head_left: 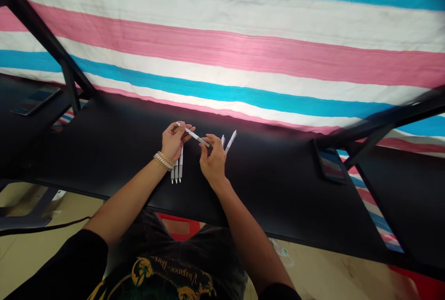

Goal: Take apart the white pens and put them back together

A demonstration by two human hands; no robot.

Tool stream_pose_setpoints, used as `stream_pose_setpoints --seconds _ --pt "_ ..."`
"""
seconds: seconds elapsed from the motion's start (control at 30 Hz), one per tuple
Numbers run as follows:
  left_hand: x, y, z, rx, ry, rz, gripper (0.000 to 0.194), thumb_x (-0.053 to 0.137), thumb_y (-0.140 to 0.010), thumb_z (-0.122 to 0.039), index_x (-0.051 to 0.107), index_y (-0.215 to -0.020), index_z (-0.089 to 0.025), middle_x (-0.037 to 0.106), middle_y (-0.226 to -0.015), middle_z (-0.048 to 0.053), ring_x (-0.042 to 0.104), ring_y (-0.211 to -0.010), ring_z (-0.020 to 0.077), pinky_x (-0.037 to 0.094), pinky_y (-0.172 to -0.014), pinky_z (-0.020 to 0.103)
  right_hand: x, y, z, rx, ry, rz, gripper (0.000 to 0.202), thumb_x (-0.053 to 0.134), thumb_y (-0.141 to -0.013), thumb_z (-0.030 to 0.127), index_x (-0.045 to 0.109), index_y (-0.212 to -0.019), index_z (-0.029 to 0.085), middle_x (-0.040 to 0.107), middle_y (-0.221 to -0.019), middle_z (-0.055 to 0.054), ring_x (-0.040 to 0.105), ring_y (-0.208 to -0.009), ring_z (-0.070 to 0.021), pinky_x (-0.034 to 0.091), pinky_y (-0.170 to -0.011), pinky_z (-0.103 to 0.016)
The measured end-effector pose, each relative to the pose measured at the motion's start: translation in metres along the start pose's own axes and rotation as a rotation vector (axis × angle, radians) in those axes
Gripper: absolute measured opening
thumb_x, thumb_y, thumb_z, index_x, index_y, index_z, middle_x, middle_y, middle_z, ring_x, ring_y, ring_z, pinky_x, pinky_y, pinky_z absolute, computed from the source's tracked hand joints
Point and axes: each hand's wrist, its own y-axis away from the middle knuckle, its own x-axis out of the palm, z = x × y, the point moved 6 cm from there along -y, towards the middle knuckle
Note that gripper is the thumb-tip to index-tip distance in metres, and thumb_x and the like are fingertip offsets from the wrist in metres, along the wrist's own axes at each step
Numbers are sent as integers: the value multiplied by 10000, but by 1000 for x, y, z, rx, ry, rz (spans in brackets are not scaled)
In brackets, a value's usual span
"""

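A white pen with a grey grip (193,134) is held slantwise between both hands above the black table (274,184). My left hand (173,140), with a beaded bracelet at the wrist, pinches its upper left end. Around its grey end, at the lower right, the fingers of my right hand (213,158) are closed. Under my left hand several similar pens (176,172) lie side by side, tips toward me, their far ends partly hidden by the hand. Just beyond my right hand more white pens (231,141) show, their near parts covered by it.
A dark phone (330,163) lies at the right near a black metal frame (370,144). Another dark flat device (35,100) rests at the far left. Striped cloth (222,59) hangs behind the table. A red stool (179,226) shows below the front edge.
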Motion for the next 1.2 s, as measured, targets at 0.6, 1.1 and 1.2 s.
stream_pose_setpoints --seconds 0.6,1.1,1.2 --pt "-3 -2 -5 36 9 -45 321 827 -760 -351 623 -918 -161 738 -889 57 746 -883 188 578 -883 355 -1 -2 -7 87 -14 89 319 536 -957 271 492 -1265 198 658 -999 -71 647 -828 -176 551 -725 -315" --pt "-3 -1 -5 34 4 -42 321 827 -760 -357 636 -920 -155 724 -891 59 740 -837 176 583 -827 328 7 3 -7 108 9 251 239 488 -977 271 528 -1204 208 680 -804 -9 640 -662 -157 489 -634 -269" --pt "-2 -1 -5 19 9 -21 312 813 -778 -363 633 -934 -161 708 -876 48 729 -822 163 582 -813 318 9 5 -9 121 14 307 219 462 -991 284 552 -1177 209 680 -771 -3 634 -621 -155 467 -611 -260"
